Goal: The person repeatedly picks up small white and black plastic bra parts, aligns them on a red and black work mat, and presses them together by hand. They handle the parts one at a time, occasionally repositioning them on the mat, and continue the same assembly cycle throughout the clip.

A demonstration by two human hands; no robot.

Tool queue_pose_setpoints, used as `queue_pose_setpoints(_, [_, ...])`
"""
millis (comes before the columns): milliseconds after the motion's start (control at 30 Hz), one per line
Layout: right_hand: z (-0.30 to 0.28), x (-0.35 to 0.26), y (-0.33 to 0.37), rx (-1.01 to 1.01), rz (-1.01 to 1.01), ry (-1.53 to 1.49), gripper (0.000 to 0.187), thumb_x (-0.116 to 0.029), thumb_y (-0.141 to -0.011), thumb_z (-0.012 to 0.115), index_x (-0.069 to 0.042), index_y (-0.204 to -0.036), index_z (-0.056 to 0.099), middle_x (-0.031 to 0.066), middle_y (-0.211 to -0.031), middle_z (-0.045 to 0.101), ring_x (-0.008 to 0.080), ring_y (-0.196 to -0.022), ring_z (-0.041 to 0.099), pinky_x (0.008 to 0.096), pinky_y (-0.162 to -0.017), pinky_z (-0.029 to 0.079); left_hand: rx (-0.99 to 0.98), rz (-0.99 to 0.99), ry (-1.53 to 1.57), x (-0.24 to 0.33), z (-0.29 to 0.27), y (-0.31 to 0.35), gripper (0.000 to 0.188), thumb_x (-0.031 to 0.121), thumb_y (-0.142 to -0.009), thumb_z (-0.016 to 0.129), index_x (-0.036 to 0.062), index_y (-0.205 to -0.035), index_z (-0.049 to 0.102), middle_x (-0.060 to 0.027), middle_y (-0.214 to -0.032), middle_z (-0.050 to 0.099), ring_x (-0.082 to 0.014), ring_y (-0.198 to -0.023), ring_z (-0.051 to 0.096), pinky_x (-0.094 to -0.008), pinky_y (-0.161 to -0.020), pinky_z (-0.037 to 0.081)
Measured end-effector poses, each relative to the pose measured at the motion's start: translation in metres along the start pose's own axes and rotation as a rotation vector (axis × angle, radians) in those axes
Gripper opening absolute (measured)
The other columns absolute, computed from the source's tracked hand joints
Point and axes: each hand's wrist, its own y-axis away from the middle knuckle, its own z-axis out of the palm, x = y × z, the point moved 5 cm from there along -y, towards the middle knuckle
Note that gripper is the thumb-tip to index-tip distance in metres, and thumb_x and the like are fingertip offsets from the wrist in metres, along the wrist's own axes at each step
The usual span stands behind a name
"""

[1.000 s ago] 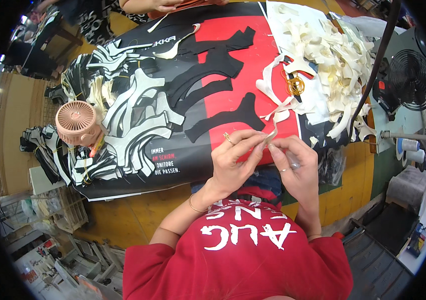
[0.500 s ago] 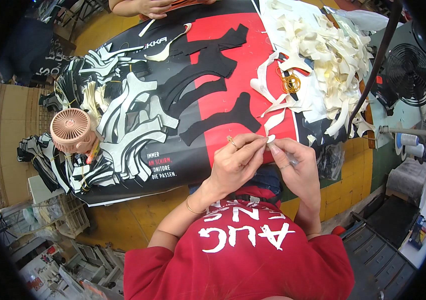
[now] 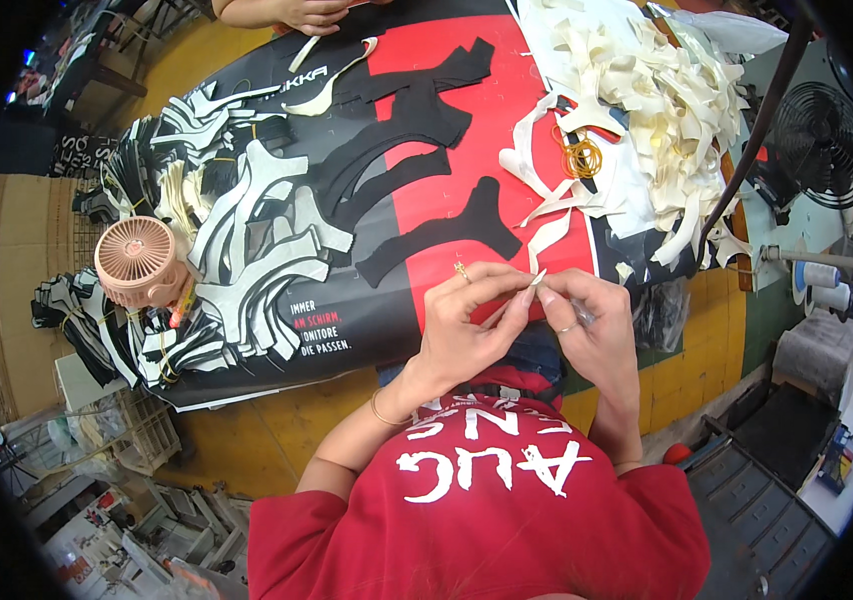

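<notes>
My left hand (image 3: 472, 318) and my right hand (image 3: 595, 322) meet just off the near edge of the table. Both are closed in a pinch on a small white piece (image 3: 539, 279), cloth-like and narrow, with most of it hidden by the fingertips. A greyish, shiny bit (image 3: 584, 313) shows at my right palm; what it is I cannot tell. Just beyond the fingers lies a cream fabric piece (image 3: 549, 236) on the red part of the table cover. Farther left on the cover are curved black fabric cutouts (image 3: 444, 236).
A pink fan (image 3: 137, 262) stands at the left beside stacks of white and black cutouts (image 3: 265, 290). Cream pieces (image 3: 662, 120) are heaped at the far right, near yellow rubber bands (image 3: 580, 158). Another person's hand (image 3: 315, 14) is at the far edge. Thread spools (image 3: 827, 285) stand at right.
The white piece between my fingertips has turned and now looks narrower and more upright. My hands stay in nearly the same place. The view has shifted slightly.
</notes>
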Motion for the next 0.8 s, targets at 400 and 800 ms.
queue_pose_setpoints(400, [0.006, 0.007, -0.004, -0.009, -0.117, -0.080, 0.012, -0.005, -0.088, 0.065, 0.007, -0.089, 0.068, 0.0068, -0.073, 0.066, 0.0078, -0.059, 0.054, 0.0242, -0.054, 0.041, -0.068, -0.466, 0.514, -0.024, 0.003, 0.008, 0.014, 0.003, -0.095, 0.064, -0.0085, -0.101, 0.070, -0.0089, -0.093, 0.069, -0.0124, -0.087, 0.068, -0.0263, -0.078, 0.058])
queue_pose_setpoints(800, [-0.043, 0.037, 0.007, 0.165, -0.296, -0.893, 0.023, -0.018, -0.071, 0.058, 0.005, -0.072, 0.063, 0.0231, -0.103, 0.064, 0.0177, -0.062, 0.052, 0.0307, -0.065, 0.042, 0.260, -0.620, 1.035, -0.071, -0.038, -0.005, 0.024, 0.019, -0.103, 0.050, -0.0003, -0.112, 0.060, -0.0114, -0.106, 0.069, -0.0185, -0.098, 0.070, -0.0325, -0.083, 0.059])
